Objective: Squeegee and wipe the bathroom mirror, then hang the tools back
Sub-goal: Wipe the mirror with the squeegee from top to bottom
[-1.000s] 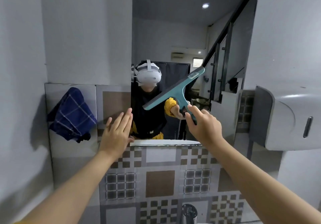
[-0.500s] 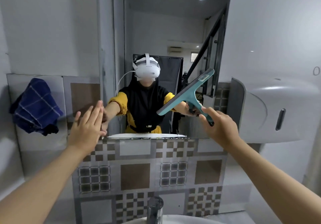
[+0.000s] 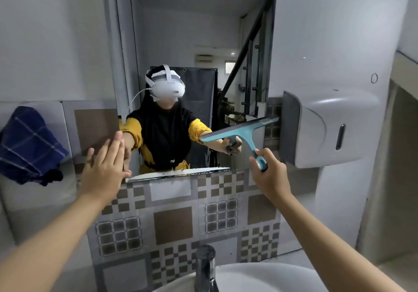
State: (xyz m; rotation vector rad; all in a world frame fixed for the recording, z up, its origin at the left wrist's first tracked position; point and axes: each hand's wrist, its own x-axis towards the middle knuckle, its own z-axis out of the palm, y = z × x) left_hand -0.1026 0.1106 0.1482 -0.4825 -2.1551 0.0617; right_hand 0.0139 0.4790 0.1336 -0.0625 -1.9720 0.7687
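The tall bathroom mirror hangs on the wall ahead and reflects a person. My right hand grips the handle of a teal squeegee, whose blade lies tilted against the mirror's lower right part, its tip near the dispenser. My left hand is flat and open, fingers together, at the mirror's lower left edge. A dark blue checked cloth hangs on the wall at the far left, apart from both hands.
A grey wall dispenser juts out just right of the mirror. Patterned tiles cover the wall below. A chrome tap and a white basin rim sit at the bottom.
The squeegee has slid down and to the right on the mirror, its blade flatter than before. The view has shifted, so the tap and basin show more. My left hand stays by the mirror's left edge.
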